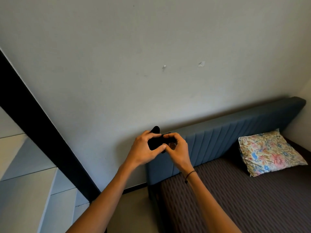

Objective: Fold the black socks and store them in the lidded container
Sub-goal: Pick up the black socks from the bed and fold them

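A bunched pair of black socks [156,141] is held up in the air in front of the wall, above the left end of the bed's headboard. My left hand [143,151] grips the bundle from the left, thumb below and fingers over the top. My right hand [177,149] pinches the bundle's right side with thumb and fingertips; a thin black cord is on that wrist. One sock end sticks up above my left fingers. No lidded container is in view.
A bed with a brown striped cover [235,199] fills the lower right, with a blue padded headboard [227,137] against the wall and a floral pillow [267,152] at its far end. White stepped shelving [25,182] and a black diagonal beam [42,135] stand on the left.
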